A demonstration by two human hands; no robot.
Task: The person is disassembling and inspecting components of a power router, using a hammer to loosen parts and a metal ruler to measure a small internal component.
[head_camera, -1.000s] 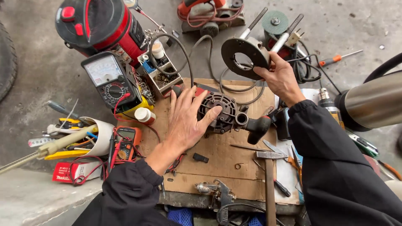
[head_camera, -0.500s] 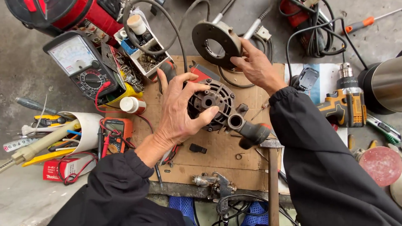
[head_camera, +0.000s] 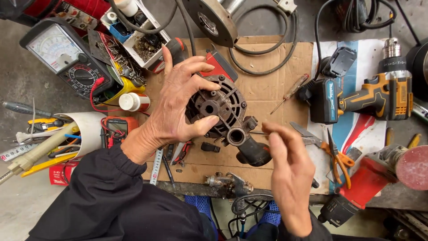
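Observation:
My left hand (head_camera: pixel 176 107) grips a dark round pump housing (head_camera: pixel 223 111) from the left, thumb under it and fingers over its top rim. The housing lies on a sheet of cardboard (head_camera: pixel 272 89), its ribbed face up and a short pipe port (head_camera: pixel 236 136) pointing toward me. My right hand (head_camera: pixel 292 172) hovers just right of the port, palm turned inward, fingers loosely curled and holding nothing. A round metal cover plate with a cable (head_camera: pixel 211 20) lies at the far edge of the cardboard, apart from both hands.
An analog multimeter (head_camera: pixel 58 51) and a parts box (head_camera: pixel 133 31) sit far left. A cordless drill (head_camera: pixel 370 93), a small screwdriver (head_camera: pixel 292 91) and orange-handled pliers (head_camera: pixel 336 156) lie to the right. A white tube of tools (head_camera: pixel 67 134) and an orange digital meter (head_camera: pixel 118 129) sit near left.
My right hand let go of the round cover plate, left it at the far edge, and came back near the pump's port. The left hand stayed on the housing.

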